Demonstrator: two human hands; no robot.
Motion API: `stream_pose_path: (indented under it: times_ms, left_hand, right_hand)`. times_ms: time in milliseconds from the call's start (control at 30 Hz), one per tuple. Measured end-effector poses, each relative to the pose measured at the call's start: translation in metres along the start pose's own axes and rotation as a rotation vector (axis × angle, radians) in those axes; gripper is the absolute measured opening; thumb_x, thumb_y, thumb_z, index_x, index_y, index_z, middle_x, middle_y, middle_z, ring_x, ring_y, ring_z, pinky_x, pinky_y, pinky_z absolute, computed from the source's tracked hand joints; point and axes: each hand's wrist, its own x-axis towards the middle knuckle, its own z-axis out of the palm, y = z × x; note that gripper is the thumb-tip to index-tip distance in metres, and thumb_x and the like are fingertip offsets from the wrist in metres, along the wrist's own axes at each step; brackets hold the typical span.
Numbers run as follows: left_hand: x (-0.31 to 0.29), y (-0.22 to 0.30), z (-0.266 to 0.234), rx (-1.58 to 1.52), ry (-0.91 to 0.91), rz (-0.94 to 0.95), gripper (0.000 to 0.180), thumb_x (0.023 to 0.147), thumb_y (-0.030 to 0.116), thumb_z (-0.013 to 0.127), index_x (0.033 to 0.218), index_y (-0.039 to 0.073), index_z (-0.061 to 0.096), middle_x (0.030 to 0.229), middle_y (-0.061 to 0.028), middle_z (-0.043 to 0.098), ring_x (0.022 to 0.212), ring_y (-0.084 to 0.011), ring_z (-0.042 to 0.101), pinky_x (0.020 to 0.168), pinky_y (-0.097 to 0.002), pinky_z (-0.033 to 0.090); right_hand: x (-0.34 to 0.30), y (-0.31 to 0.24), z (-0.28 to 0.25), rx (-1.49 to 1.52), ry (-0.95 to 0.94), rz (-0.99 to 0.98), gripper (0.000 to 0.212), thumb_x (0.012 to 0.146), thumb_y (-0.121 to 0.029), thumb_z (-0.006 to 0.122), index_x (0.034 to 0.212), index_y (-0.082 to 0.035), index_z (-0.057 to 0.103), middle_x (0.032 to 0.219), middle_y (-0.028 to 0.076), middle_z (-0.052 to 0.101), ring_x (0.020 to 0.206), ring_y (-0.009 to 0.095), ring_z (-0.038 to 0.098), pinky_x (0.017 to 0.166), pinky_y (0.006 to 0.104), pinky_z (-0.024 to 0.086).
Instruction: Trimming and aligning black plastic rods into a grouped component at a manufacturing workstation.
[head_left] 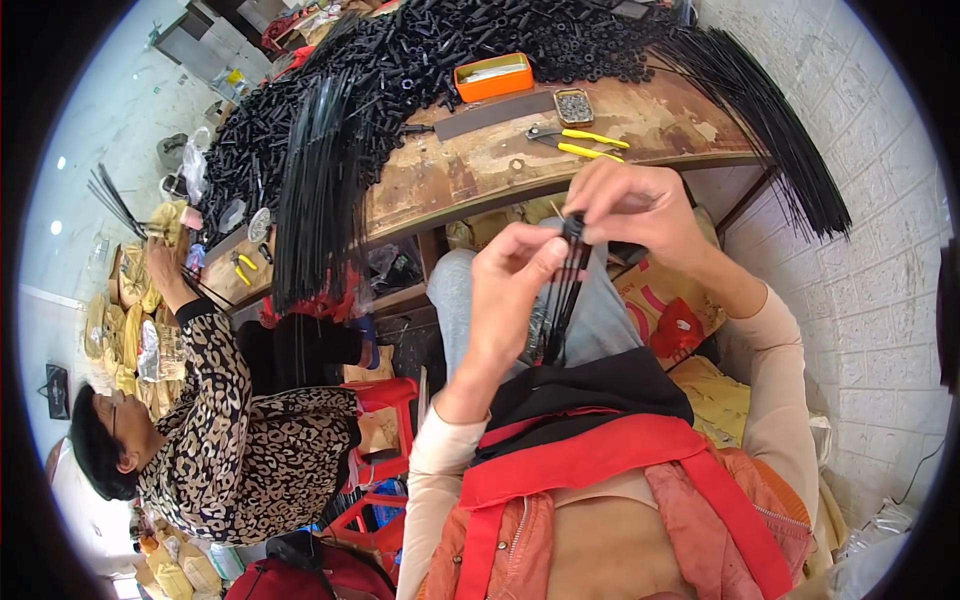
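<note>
Item, in hand: a small black hub (573,228) with slim black rods (562,310), held above the lap, just short of the bench edge. It is seemingly standing part-assembled: the rods are already gathering beneath the hub, though whether every one is seating fully cannot be told.

Left hand (512,285): thumb and forefinger are pinching the piece at its side, just under the hub. Right hand (640,212): fingertips are pinching the hub's upper end, its remaining fingers curling.

Stock, apparently unworked: a broad heap of black tubular parts (410,60), smooth and dark, is covering the rear of the bench; a left bundle of thin rods (320,200) and a right bundle of thin rods (790,130), straight and wiry, are overhanging its front edge.

Bench (425,200): brown wood, its surface scuffed and peeling. Lying on it: yellow-handled pliers (595,136), a flat dark strip (492,116). Standing on it: an orange rectangular box (497,91), a squarish tin (575,121) containing small metallic bits.

Lap: faded blue denim (453,290), woven.
</note>
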Motion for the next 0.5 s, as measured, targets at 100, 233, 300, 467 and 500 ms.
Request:
stream_pose_path:
  times_ms: [100,233,300,467,500]
  left_hand:
    - [-0.017,0.009,0.004,0.468,0.172,0.33,0.016,0.086,0.001,0.07,0.099,-0.001,0.062,0.091,-0.003,0.065,0.081,-0.0079,0.062,0.07,-0.0225,0.051]
    - [-0.03,0.032,-0.023,0.416,0.207,0.317,0.022,0.082,0.001,0.075,0.099,0.0,0.062,0.089,-0.0018,0.064,0.08,-0.0072,0.061,0.073,-0.0227,0.052]
    - [-0.027,0.039,-0.03,0.335,0.207,0.372,0.033,0.081,-0.003,0.073,0.111,0.001,0.061,0.086,0.0011,0.061,0.08,-0.0065,0.059,0.074,-0.0209,0.049]
    - [-0.027,0.035,-0.05,0.332,0.207,0.358,0.043,0.083,-0.004,0.069,0.124,0.001,0.057,0.094,0.0012,0.056,0.088,-0.0071,0.056,0.08,-0.021,0.048]
    - [-0.027,0.034,-0.054,0.336,0.206,0.352,0.043,0.083,-0.004,0.069,0.124,0.001,0.057,0.094,0.0012,0.056,0.088,-0.0071,0.056,0.08,-0.021,0.048]
  right_hand:
    - [0.004,-0.002,0.031,-0.1,0.058,-0.015,0.025,0.074,0.01,0.072,0.096,0.0,0.065,0.102,0.011,0.061,0.1,0.021,0.057,0.088,0.0334,0.047]
    - [0.006,0.025,0.068,0.256,0.111,0.067,0.044,0.079,0.004,0.072,0.12,-0.003,0.057,0.11,0.006,0.06,0.102,0.015,0.058,0.083,0.0293,0.05]
    - [-0.005,0.058,0.058,0.383,-0.005,0.366,0.035,0.084,0.0,0.07,0.117,-0.001,0.06,0.105,0.003,0.063,0.091,0.008,0.06,0.074,0.0238,0.051]
    - [-0.027,0.072,0.085,0.069,-0.058,0.414,0.016,0.086,-0.001,0.069,0.1,0.002,0.065,0.093,0.003,0.065,0.085,0.008,0.061,0.074,0.024,0.051]
    - [-0.027,0.07,0.093,0.086,0.003,0.447,0.011,0.086,-0.001,0.069,0.096,0.004,0.065,0.09,0.004,0.065,0.085,0.009,0.062,0.075,0.025,0.052]
